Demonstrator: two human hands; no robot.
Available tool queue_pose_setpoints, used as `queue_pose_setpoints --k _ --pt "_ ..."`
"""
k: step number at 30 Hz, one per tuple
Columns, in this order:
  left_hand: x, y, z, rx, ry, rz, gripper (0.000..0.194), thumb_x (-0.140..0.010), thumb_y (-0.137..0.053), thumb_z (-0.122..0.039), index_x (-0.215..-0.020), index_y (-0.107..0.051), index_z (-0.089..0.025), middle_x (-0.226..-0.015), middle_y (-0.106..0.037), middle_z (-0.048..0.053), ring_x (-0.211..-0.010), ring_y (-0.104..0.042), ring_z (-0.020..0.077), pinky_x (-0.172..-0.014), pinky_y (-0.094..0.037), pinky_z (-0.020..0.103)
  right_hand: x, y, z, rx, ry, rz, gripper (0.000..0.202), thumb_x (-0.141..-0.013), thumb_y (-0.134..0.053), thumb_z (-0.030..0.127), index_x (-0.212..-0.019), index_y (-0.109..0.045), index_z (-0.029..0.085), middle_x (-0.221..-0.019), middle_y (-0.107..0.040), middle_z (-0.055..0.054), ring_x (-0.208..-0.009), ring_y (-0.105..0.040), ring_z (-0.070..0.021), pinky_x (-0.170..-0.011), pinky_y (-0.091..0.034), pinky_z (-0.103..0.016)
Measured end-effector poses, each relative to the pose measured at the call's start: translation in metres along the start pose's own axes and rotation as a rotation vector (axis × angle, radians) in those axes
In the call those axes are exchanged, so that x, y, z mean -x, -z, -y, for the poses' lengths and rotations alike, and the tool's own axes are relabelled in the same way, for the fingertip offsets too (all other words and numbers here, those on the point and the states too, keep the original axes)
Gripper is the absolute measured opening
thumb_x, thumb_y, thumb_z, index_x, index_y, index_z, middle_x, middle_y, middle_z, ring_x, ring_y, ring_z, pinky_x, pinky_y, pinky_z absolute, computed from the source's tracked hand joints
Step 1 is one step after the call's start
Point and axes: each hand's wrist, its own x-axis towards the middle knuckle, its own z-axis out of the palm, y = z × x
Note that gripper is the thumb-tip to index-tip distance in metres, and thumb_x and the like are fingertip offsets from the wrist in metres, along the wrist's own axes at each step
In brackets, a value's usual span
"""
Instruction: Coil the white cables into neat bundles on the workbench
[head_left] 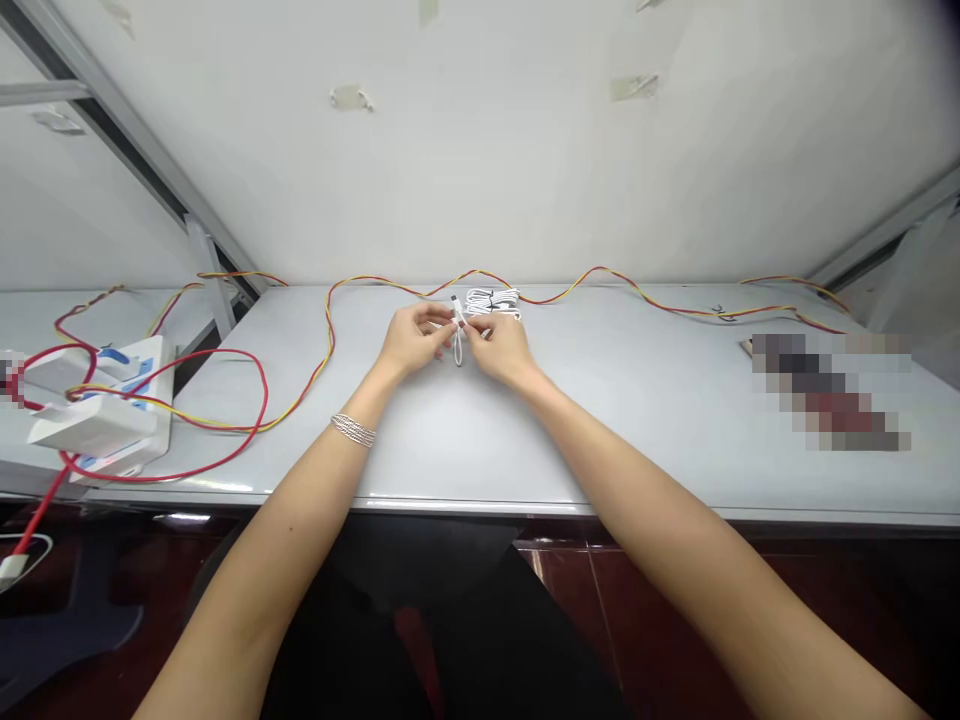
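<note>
A short white cable (458, 350) with a dark-tipped plug at its upper end hangs in a small loop between my two hands. My left hand (417, 338) pinches it from the left, fingers bent around the plug end. From the right, my right hand (499, 345) closes thumb and fingertips on the same cable, and the fingertips of both hands nearly meet. Just behind my right hand lies a coiled white cable bundle (491, 300) with a dark tie round its middle. The contact points are partly hidden by the fingers.
A red and yellow wire (330, 330) snakes along the back of the white table (465, 450). At the left sits a white power strip (154, 430) with large adapters and a looping red cable. A blurred-out object (832, 400) lies at the right.
</note>
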Motion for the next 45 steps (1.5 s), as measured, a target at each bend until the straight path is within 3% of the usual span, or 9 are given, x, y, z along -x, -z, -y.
queue_pose_setpoints --k 6,12,19,25,32,40,45 --pt "-0.001 -0.001 -0.001 0.055 0.033 -0.011 0.036 -0.069 -0.086 -0.029 -0.092 -0.064 -0.013 -0.086 -0.074 0.007 -0.059 -0.068 0.0144 -0.048 -0.054 0.024 0.0 0.0 0.0 -0.015 0.039 0.077 0.028 -0.089 -0.05 0.026 -0.078 -0.074 0.015 -0.062 -0.059 0.0 -0.057 -0.043 -0.0119 -0.059 -0.033 -0.027" --pt "0.0 0.001 -0.002 0.076 0.009 -0.02 0.043 -0.072 -0.083 -0.026 -0.108 -0.062 -0.015 -0.081 -0.072 0.003 -0.059 -0.069 0.0149 -0.048 -0.053 0.024 0.002 0.001 0.003 0.016 0.094 0.124 0.03 -0.09 -0.047 0.019 -0.093 -0.076 0.016 -0.071 -0.059 -0.001 -0.06 -0.046 -0.0128 -0.062 -0.035 -0.026" --pt "0.0 0.001 -0.004 0.066 0.013 -0.031 0.034 -0.077 -0.076 -0.021 -0.108 -0.062 -0.016 -0.083 -0.073 0.004 -0.058 -0.068 0.0133 -0.049 -0.053 0.024 0.002 0.002 0.007 -0.024 0.075 0.139 0.029 -0.089 -0.046 0.017 -0.08 -0.074 0.014 -0.057 -0.05 0.002 -0.055 -0.039 -0.0116 -0.057 -0.03 -0.026" --pt "0.0 0.0 -0.008 0.061 0.032 -0.048 0.027 -0.08 -0.071 -0.015 -0.105 -0.061 -0.016 -0.08 -0.071 0.003 -0.059 -0.068 0.0153 -0.049 -0.053 0.028 0.002 0.003 0.01 -0.072 -0.039 0.063 0.025 -0.088 -0.054 0.015 -0.094 -0.078 0.015 -0.081 -0.072 -0.003 -0.064 -0.053 -0.0125 -0.064 -0.04 -0.026" --pt "0.0 0.0 -0.008 0.079 0.045 -0.081 0.029 -0.076 -0.076 -0.019 -0.098 -0.056 -0.018 -0.079 -0.068 0.0 -0.058 -0.069 0.0143 -0.047 -0.052 0.025 0.002 0.004 0.013 -0.131 -0.097 0.02 0.02 -0.09 -0.06 0.022 -0.094 -0.078 0.015 -0.083 -0.073 -0.004 -0.065 -0.056 -0.0123 -0.07 -0.047 -0.027" --pt "-0.002 0.001 -0.006 0.105 0.045 -0.1 0.037 -0.073 -0.082 -0.022 -0.092 -0.051 -0.019 -0.076 -0.067 -0.002 -0.055 -0.068 0.0141 -0.043 -0.051 0.024 0.0 0.004 0.01 -0.322 -0.153 -0.067 0.01 -0.082 -0.069 0.02 -0.087 -0.076 0.015 -0.083 -0.074 -0.004 -0.069 -0.064 -0.0131 -0.069 -0.05 -0.025" --pt "-0.003 0.0 -0.003 0.153 0.021 -0.116 0.038 -0.073 -0.083 -0.021 -0.086 -0.047 -0.019 -0.071 -0.064 -0.005 -0.056 -0.069 0.013 -0.053 -0.057 0.027 0.0 0.004 0.009 -0.462 -0.176 -0.088 0.005 -0.078 -0.073 0.019 -0.081 -0.072 0.015 -0.087 -0.076 -0.006 -0.064 -0.065 -0.0125 -0.066 -0.052 -0.026"
